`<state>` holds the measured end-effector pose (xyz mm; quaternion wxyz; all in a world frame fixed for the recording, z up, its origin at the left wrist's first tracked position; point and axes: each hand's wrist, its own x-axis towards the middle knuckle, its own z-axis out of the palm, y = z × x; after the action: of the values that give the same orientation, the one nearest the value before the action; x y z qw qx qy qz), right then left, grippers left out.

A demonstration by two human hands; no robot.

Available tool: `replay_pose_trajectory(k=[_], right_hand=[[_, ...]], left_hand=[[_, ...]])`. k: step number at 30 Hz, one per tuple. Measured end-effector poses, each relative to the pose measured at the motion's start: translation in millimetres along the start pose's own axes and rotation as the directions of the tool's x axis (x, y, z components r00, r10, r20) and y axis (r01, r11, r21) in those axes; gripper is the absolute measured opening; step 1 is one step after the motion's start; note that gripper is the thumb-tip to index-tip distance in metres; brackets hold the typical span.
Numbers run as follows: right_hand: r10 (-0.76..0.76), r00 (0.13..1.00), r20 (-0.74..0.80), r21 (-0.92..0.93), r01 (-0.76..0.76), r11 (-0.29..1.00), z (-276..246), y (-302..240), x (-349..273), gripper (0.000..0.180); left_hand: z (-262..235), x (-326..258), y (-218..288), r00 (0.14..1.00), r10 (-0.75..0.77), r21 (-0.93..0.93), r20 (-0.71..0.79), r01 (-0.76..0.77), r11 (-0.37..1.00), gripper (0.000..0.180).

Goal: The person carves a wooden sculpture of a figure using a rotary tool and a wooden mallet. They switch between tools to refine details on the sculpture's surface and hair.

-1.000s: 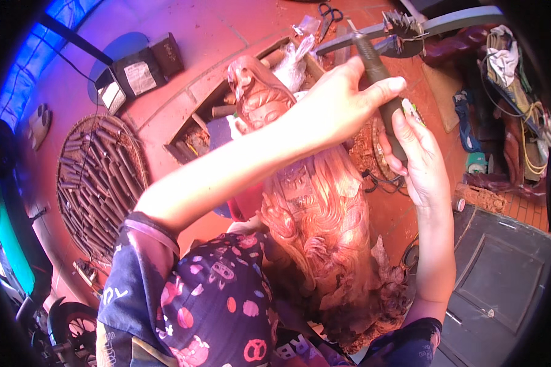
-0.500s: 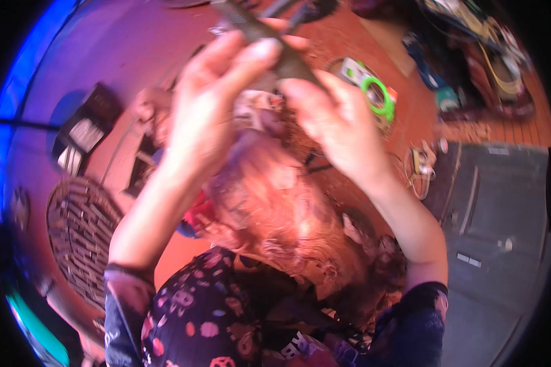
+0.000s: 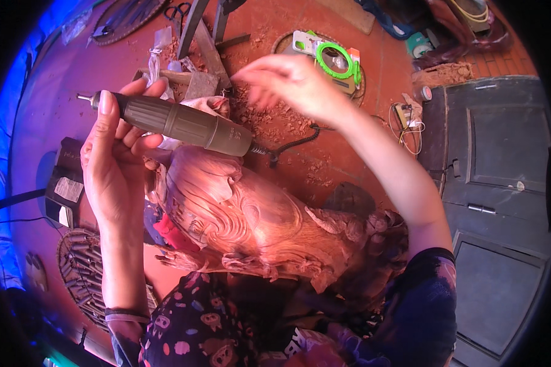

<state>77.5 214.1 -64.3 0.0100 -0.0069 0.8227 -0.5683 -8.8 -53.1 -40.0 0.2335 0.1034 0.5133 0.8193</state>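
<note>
My left hand [image 3: 113, 165] is closed around a dark rotary carving handpiece [image 3: 187, 125], its thumb pressed near the slim metal tip. The tool lies nearly level, tip to the left, with a coiled black cord [image 3: 281, 151] running from its right end. Off to the right of the tool, my right hand [image 3: 294, 85] hangs in the air holding nothing, its fingers reaching left, apart and slightly blurred. Below both hands, a large reddish-brown wood carving [image 3: 257, 214] with flowing grooves lies across in front of my lap.
Wood shavings [image 3: 275, 125] litter the red tiled floor around a wooden box [image 3: 177, 79]. Beyond stands a green-and-white device with a round ring [image 3: 335, 60]. A round tray of carving tools [image 3: 82, 275] sits at left, beside a dark box [image 3: 70, 177]. A grey panelled door [image 3: 502, 208] lies right.
My hands have parted: the right has let go of the handpiece and drawn away. The left has moved left and lower with the tool, which is now nearly level.
</note>
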Motion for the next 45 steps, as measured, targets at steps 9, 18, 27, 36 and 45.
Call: replay_pose_trajectory(k=[9,18,27,36,45], right_hand=[[0.283,0.896,-0.342,-0.907,-0.394,0.151,-134.1,189.8,-80.5,0.021],[0.351,0.846,-0.400,-0.882,-0.460,0.104,-158.8,233.7,-88.3,0.023],[0.043,0.902,-0.429,-0.837,-0.414,0.358,-115.9,164.6,-48.4,0.034],[-0.652,0.758,-0.032,-0.373,0.596,0.711,43.0,-50.8,3.9,0.115],[-0.642,0.765,0.046,-0.636,0.518,0.571,52.2,-91.2,-39.4,0.084]], left_hand=[[-9.4,-8.9,5.4,0.985,-0.126,0.032,-0.114,0.131,0.991,0.046],[-21.5,-9.0,13.5,0.989,-0.120,0.017,-0.086,0.122,0.992,0.046],[-3.2,-10.4,17.4,0.979,-0.162,-0.093,0.121,0.174,0.980,0.051],[38.5,-20.5,19.2,0.932,-0.239,-0.262,0.273,0.311,0.913,0.045],[54.8,-45.9,21.0,0.837,-0.344,-0.239,0.425,0.471,0.849,0.049]])
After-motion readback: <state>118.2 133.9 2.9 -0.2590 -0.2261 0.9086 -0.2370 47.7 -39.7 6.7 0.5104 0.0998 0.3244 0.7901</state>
